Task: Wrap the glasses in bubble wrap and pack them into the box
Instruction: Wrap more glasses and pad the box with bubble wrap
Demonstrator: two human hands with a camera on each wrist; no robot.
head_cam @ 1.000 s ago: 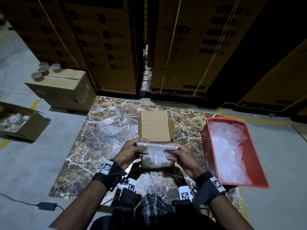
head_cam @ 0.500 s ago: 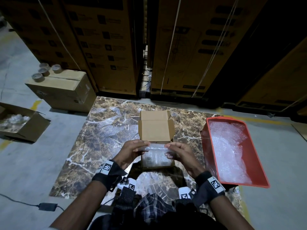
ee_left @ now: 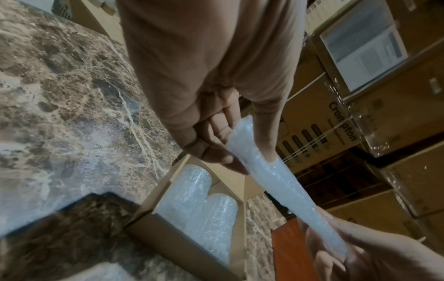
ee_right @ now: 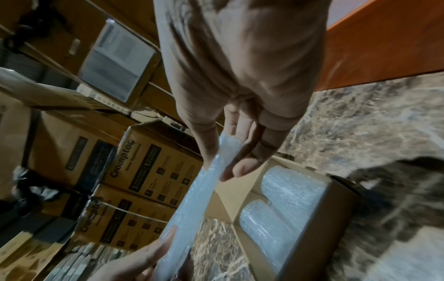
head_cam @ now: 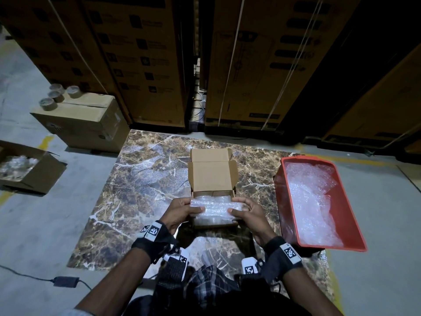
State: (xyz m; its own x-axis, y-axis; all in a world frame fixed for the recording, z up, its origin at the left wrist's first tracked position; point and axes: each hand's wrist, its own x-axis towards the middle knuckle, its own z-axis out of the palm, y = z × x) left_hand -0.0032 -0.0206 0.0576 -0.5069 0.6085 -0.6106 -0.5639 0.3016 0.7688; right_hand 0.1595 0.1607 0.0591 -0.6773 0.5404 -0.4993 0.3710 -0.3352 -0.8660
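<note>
While 2 wrapped glasses (ee_left: 199,205) already lie side by side in the box (head_cam: 213,179) on the desk (head_cam: 145,179), packing looks near its end; left hand (head_cam: 180,212) and right hand (head_cam: 248,213) each pinch an end of a flat bubble wrap strip (head_cam: 214,205) just over the opening (padding, I judge); closing the lid remains; only the wrist views show the 2 bundles apart, while the head view alone shows the red bin (head_cam: 355,224) of spare wrap.
</note>
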